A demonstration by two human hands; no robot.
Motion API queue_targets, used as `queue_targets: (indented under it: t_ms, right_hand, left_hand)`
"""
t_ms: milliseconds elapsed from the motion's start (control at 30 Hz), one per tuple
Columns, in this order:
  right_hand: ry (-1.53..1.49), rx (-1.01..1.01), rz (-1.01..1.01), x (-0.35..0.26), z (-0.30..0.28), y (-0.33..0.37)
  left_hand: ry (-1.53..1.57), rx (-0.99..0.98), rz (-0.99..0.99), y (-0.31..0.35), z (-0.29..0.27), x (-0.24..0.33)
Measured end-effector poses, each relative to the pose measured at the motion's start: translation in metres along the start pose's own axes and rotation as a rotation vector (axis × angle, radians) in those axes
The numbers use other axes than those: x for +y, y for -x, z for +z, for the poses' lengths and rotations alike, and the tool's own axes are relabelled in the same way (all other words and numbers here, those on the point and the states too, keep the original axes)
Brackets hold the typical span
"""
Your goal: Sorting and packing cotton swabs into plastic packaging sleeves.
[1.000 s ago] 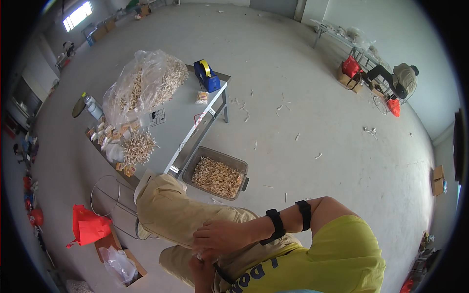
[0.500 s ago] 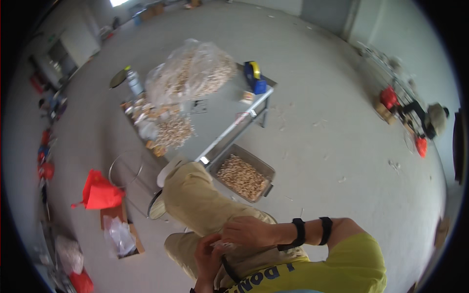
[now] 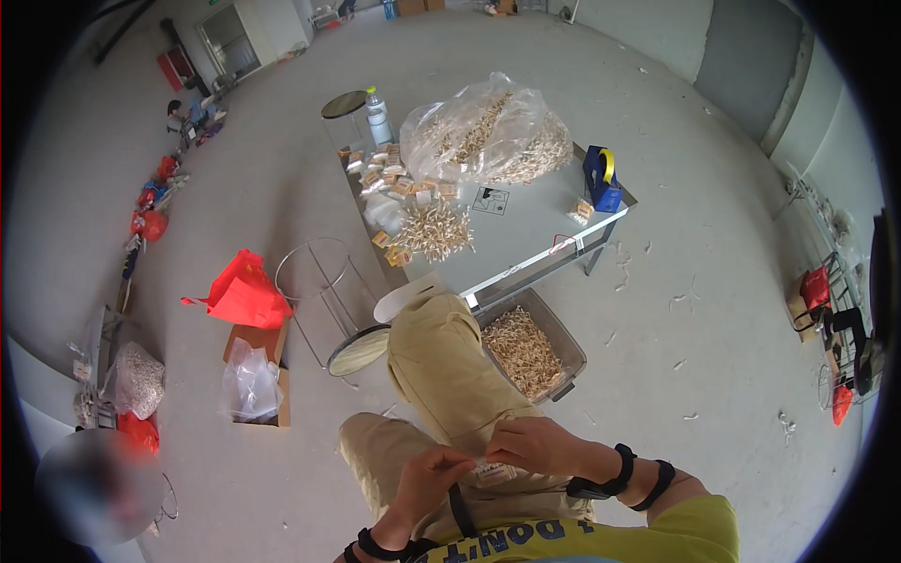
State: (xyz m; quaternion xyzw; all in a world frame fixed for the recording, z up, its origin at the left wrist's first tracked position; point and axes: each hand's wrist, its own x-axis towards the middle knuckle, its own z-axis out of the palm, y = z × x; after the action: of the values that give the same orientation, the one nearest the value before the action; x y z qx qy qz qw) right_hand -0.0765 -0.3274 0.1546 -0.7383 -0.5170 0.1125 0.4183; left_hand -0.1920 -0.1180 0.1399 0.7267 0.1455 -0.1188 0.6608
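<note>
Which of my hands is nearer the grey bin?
Right. The right hand lies below the grey bin in the picture; the left hand is lower and farther left.

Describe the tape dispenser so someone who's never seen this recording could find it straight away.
Start with the grey table in the upper middle of the view. Go right, past the big clear bag, to the tape dispenser near the right-hand corner, just behind a small packet. Its blue body and bright yellow ring set it apart from both.
</note>
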Motion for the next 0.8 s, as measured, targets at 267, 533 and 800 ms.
queue_targets:
  t_ms: [267, 533, 800]
  right_hand:
    - [0.061, -0.013, 0.035, -0.008, 0.011, 0.0]
    - [-0.055, 0.023, 0.097, -0.006, 0.019, 0.002]
    - [-0.247, -0.084, 0.21, -0.006, 0.021, 0.002]
  left_hand:
    - [-0.376, 0.056, 0.282, 0.009, 0.006, 0.024]
    - [-0.08, 0.03, 0.133, 0.009, 0.002, 0.011]
    - [-0.405, 0.012, 0.416, 0.011, 0.005, 0.013]
